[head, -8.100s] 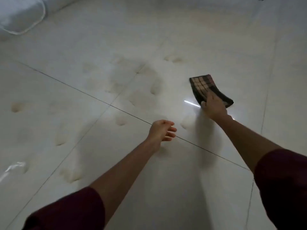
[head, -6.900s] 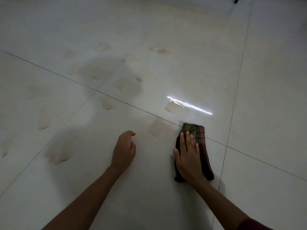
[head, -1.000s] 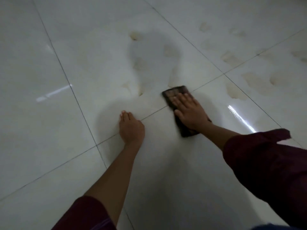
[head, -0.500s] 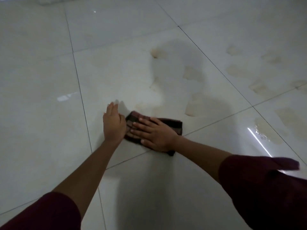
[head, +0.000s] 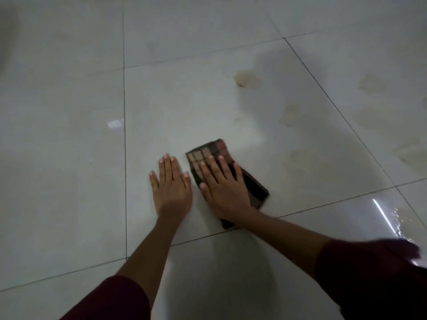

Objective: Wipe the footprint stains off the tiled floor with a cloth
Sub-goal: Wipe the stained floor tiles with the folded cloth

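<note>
A dark checked cloth [head: 253, 184], folded into a strip, lies flat on the glossy white tiled floor [head: 69, 158]. My right hand [head: 223, 188] presses down on it with spread fingers, covering its middle. My left hand [head: 172, 185] rests flat on the bare tile just left of the cloth, fingers apart, holding nothing. A sharp brownish footprint stain [head: 246, 78] sits farther up the same tile. Fainter stains [head: 292, 115] spread to the right of the cloth and onto the neighbouring tile [head: 372, 83].
Dark grout lines [head: 124, 158] cross the floor, one running just below the cloth. A wet patch with a bright light reflection [head: 384, 214] lies at the right. My dark red sleeves fill the lower corners.
Over the last half second the cloth has turned from lying sideways to pointing away from me, and my right hand has shifted right, apart from my left. The nearest stains are gone.
</note>
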